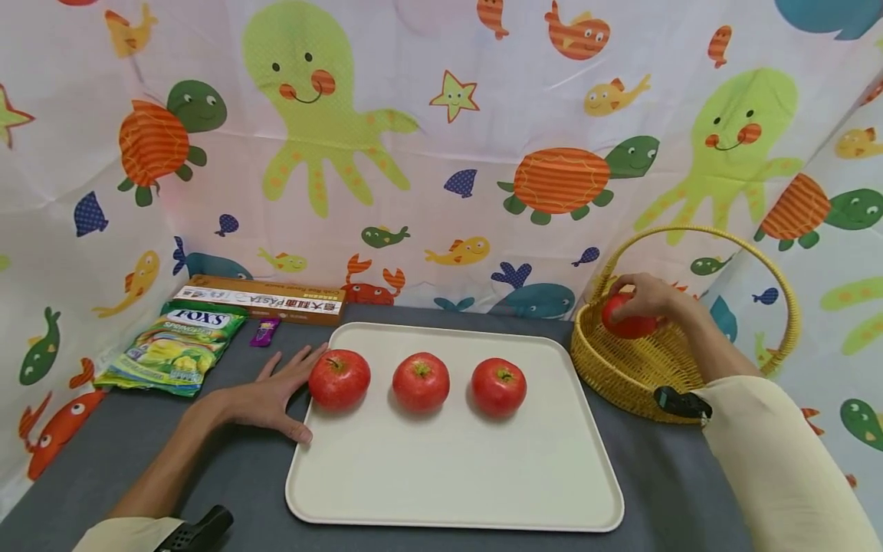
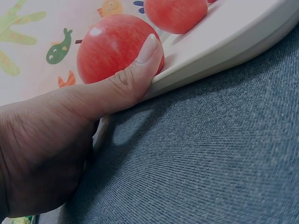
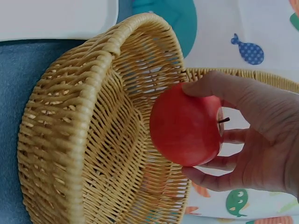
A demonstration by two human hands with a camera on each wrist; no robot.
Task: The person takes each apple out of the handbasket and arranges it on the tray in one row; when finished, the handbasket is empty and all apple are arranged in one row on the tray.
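Observation:
A wicker basket (image 1: 607, 383) stands at the right, and over its opening my right hand (image 1: 645, 295) grips a red apple (image 3: 187, 126) between thumb and fingers. The right wrist view shows the stem turned toward the palm and bare woven wicker inside the basket. My left hand (image 1: 272, 395) spreads its fingers at the left edge of a cream tray (image 1: 448, 475), thumb against the rim. Along the tray's far half sit three red apples in a row: a left one (image 1: 339, 379) right beside my left fingers, a middle one (image 1: 421, 382) and a right one (image 1: 498, 387).
Behind my left hand lie green snack bags (image 1: 175, 345), a small purple packet (image 1: 265, 332) and a long brown pasta box (image 1: 265, 299). A cloth (image 1: 441, 153) printed with sea animals hangs at the back and sides. The basket's tall handle (image 1: 786, 295) arches above my right forearm.

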